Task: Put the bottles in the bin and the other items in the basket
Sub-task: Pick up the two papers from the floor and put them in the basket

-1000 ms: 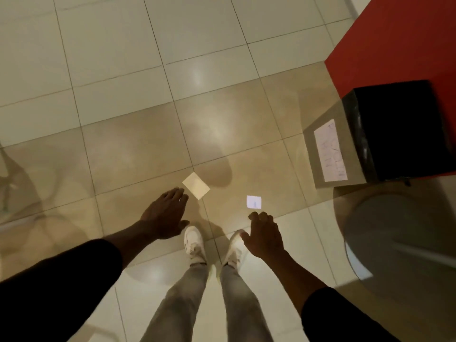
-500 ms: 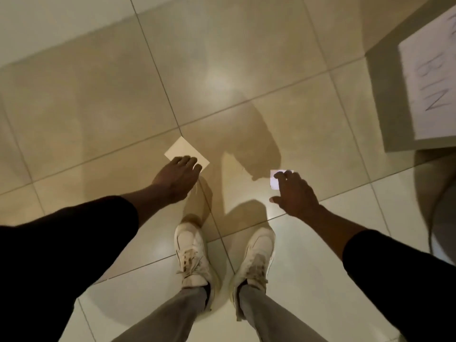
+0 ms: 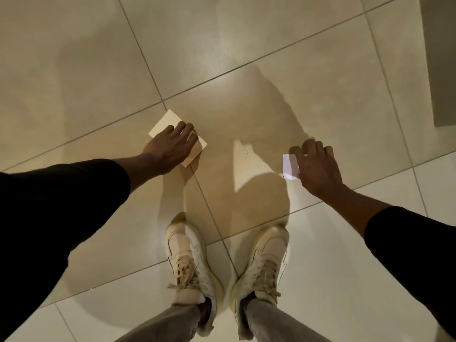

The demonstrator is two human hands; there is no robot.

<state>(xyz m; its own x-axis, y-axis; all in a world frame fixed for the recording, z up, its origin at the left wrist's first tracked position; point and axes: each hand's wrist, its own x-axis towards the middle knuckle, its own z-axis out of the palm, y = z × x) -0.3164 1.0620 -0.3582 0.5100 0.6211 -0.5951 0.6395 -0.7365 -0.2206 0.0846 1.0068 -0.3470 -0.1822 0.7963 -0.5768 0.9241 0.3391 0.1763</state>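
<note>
A beige card (image 3: 164,122) lies flat on the tiled floor, left of centre. My left hand (image 3: 172,146) covers its middle, fingers curled down onto it; two corners stick out. To the right, a small white slip of paper (image 3: 289,166) sits on the floor, bent up a little. My right hand (image 3: 318,166) is over its right side with fingers curled on it. A grey side of the bin (image 3: 441,70) shows at the top right edge. No bottles and no basket are in view.
My two white sneakers (image 3: 190,262) stand on the tiles just below the hands, with grey trouser legs (image 3: 271,322) at the bottom edge. Tiled floor (image 3: 98,70) stretches to the left and far side.
The camera has dropped closer to the floor. My left hand slid further over the beige card, and my right hand closed its fingers onto the white slip.
</note>
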